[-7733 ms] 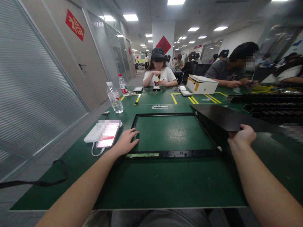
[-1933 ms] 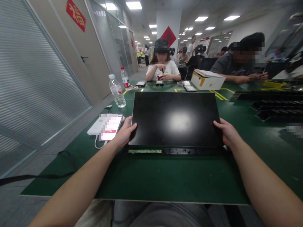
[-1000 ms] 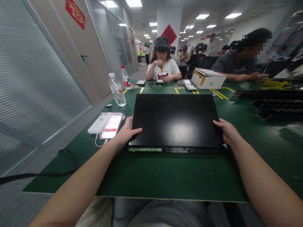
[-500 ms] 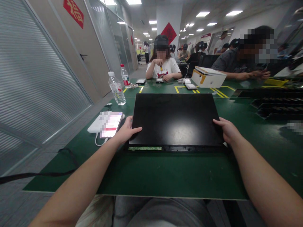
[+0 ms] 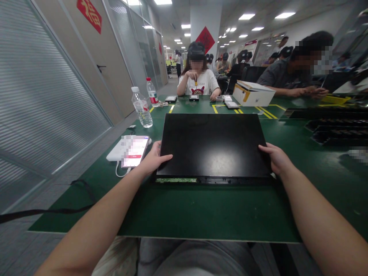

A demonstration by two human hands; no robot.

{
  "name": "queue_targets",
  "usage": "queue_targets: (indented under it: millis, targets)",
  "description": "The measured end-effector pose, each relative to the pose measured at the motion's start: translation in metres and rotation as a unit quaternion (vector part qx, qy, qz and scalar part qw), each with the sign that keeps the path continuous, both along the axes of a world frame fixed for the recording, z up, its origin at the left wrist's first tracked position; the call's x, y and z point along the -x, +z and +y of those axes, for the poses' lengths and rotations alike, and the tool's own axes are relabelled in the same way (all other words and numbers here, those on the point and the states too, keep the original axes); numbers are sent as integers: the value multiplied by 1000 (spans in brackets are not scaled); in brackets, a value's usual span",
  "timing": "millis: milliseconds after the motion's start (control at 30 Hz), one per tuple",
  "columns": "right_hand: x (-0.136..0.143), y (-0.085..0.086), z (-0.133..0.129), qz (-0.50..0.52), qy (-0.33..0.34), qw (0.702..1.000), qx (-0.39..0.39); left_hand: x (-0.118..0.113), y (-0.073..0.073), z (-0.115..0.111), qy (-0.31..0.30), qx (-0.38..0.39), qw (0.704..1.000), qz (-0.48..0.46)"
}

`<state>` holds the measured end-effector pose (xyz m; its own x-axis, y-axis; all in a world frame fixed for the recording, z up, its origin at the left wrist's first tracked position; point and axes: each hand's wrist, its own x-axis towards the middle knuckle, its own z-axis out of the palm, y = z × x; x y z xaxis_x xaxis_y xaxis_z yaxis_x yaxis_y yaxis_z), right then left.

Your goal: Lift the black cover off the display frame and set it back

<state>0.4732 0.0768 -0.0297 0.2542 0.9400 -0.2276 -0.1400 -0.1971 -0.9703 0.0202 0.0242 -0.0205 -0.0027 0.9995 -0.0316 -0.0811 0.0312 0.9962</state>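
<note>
A flat black display panel (image 5: 212, 143) lies over the green table (image 5: 201, 214) in front of me, with a green circuit strip (image 5: 176, 180) showing along its near edge at the left. My left hand (image 5: 153, 158) grips the panel's left side, thumb on the face and the other fingers at or behind the edge. On the right side, my right hand (image 5: 276, 158) holds the panel the same way, its fingers mostly hidden. Light reflects on the lower middle of the black face.
Left of the panel are a lit phone (image 5: 136, 151) on a white device, and two water bottles (image 5: 142, 109). Across the table a person holds a screwdriver above a small drive (image 5: 194, 98). A white box (image 5: 253, 94) and black parts (image 5: 339, 130) stand at the right.
The hand of the person opposite has moved away from the small drive, toward the right of the view. My hands and the panel have not visibly moved.
</note>
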Motion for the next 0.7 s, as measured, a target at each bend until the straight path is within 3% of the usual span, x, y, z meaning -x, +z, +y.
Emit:
queue_targets:
  millis: [700]
  targets:
    - [-3, -5, 3, -28, 8, 999, -19, 0, -1, 0, -7, -5, 1000, 6]
